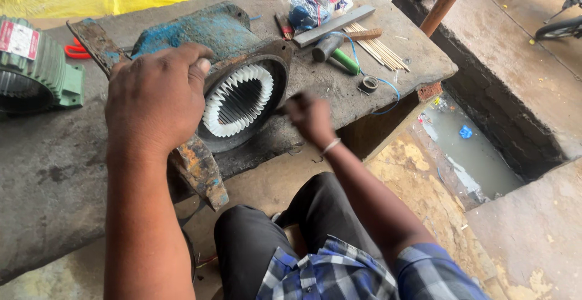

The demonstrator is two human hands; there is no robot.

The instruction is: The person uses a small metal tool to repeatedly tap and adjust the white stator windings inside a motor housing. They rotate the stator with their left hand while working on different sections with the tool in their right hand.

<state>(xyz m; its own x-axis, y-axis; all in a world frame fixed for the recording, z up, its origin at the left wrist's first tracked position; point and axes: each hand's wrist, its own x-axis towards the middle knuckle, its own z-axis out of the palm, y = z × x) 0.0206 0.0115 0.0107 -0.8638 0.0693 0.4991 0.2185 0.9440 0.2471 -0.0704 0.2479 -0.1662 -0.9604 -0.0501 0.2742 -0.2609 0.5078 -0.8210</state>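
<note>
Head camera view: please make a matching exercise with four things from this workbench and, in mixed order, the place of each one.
Things:
1. left hand
2. right hand
3. green ribbed motor housing
4. red-handled scissors

Places:
A. at the table's far left edge
B. on top of the blue rusty motor stator
C. behind the stator's rusty foot
D. at the right rim of the stator's opening

Pairs: 1-B, 2-D, 3-A, 4-C

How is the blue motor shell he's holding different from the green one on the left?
The blue motor shell is rusty with flaking paint; the green motor shell looks cleaner. The left hand rests on the blue one; the green one lies untouched. White liners fill the blue one's bore; the green one's is cut off. Both lie sideways.
</note>
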